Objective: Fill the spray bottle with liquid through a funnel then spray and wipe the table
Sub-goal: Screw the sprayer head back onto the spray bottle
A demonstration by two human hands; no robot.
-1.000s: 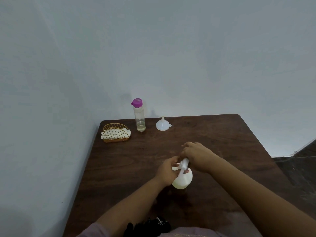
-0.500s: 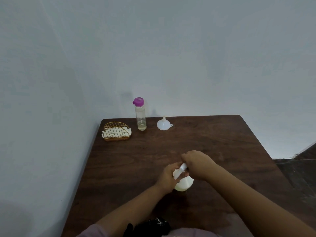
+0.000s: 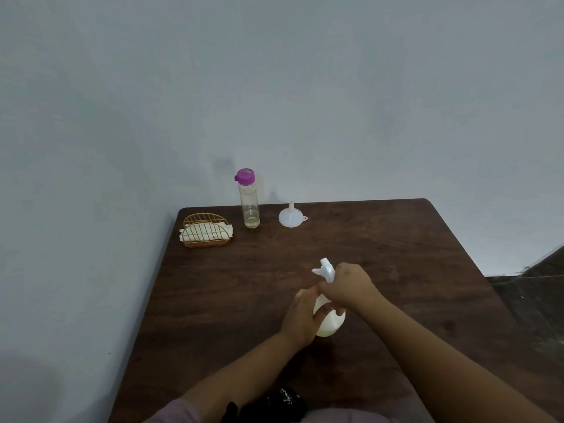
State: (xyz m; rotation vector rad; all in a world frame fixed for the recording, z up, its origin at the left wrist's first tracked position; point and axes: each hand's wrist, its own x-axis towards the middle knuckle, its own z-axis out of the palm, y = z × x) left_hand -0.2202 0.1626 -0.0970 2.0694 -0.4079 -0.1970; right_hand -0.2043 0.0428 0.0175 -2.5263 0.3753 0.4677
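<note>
**Spray head lifted above the bottle at the table's near middle**

The table point(image 3: 396, 239) is dark brown wood, set into a corner of pale walls. At its far left stands a wire basket point(image 3: 206, 230) with folded white napkins point(image 3: 205, 232) upright inside it. Just right of that stands a tall clear flask point(image 3: 251, 199) with a purple cap, holding only a shallow layer of pale yellowish liquid at the bottom. Right of the flask, a white funnel point(image 3: 291, 216) rests mouth down, spout up, apart from the flask.

The white bottle point(image 3: 330, 323) sits on the table at the near middle; its walls are opaque, so its contents cannot be told. The left hand point(image 3: 302, 315) grips its body, fingers curled round the left side. The right hand point(image 3: 346, 286) is clenched around the white spray head point(image 3: 325, 268), whose nozzle sticks out above and to the left of the knuckles.

Compared with half a second ago, the spray head is higher and more exposed above the right hand, which has risen away from the bottle's shoulder. Whether the head is fully free of the neck cannot be told, as the hands cover the join. The basket, flask and funnel have not moved.
</note>
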